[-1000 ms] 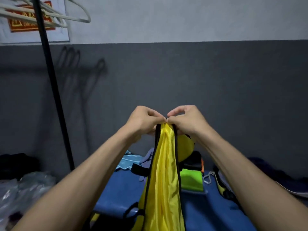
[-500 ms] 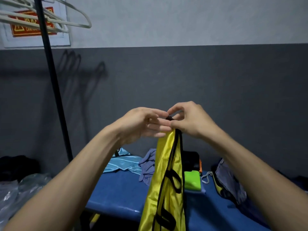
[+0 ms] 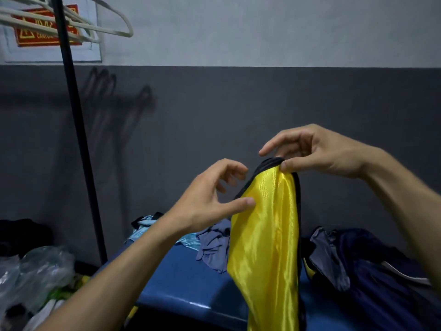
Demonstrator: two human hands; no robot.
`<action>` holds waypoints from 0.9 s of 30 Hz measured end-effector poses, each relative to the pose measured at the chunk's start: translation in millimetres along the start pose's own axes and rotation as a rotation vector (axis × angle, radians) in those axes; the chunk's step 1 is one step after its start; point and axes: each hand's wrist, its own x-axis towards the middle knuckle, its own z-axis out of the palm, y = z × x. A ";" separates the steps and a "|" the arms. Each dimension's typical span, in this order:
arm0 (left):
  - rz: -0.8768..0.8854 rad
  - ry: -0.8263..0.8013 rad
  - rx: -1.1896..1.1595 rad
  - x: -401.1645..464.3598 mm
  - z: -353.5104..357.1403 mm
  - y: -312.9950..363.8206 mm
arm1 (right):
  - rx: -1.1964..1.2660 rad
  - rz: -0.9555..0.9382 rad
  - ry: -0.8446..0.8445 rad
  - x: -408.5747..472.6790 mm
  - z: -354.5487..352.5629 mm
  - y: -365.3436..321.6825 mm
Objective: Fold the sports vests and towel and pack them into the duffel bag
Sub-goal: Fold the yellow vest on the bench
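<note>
A shiny yellow sports vest (image 3: 265, 240) with black trim hangs in the air in front of me, over a blue bench (image 3: 181, 280). My right hand (image 3: 317, 151) pinches its black top edge between thumb and fingers. My left hand (image 3: 210, 199) is just left of the vest with fingers spread and loosely curled; its thumb tip touches the yellow cloth. Behind the vest on the bench lie a grey-blue towel or cloth (image 3: 214, 244) and a light blue garment (image 3: 148, 225). A dark navy duffel bag (image 3: 372, 266) sits at the right, its opening facing left.
A black rack pole (image 3: 78, 130) rises at the left with pale hangers (image 3: 78, 25) on top. Clear plastic bags (image 3: 35, 273) and dark clothes are piled at the lower left. A grey wall stands close behind the bench.
My left hand has let go of the vest's top edge and dropped lower left, fingers spread. My right hand has moved right with the vest, which has turned to show its broad yellow face.
</note>
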 end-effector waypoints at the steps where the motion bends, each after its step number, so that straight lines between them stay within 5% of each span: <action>1: -0.024 -0.021 -0.058 -0.3 3.2 1.2 | -0.002 -0.004 -0.018 0.0 0.2 -1.2; 9: -0.126 -0.266 -0.248 -10.7 10.5 -3.6 | -0.070 -0.002 0.007 -1.1 0.7 10.8; 15: 0.011 -0.303 0.264 -21.8 11.2 -18.6 | -0.008 0.014 0.081 -5.8 2.1 30.7; 27: 0.126 0.067 1.019 -22.8 16.6 -25.0 | -0.026 -0.057 0.249 -5.6 34.5 63.7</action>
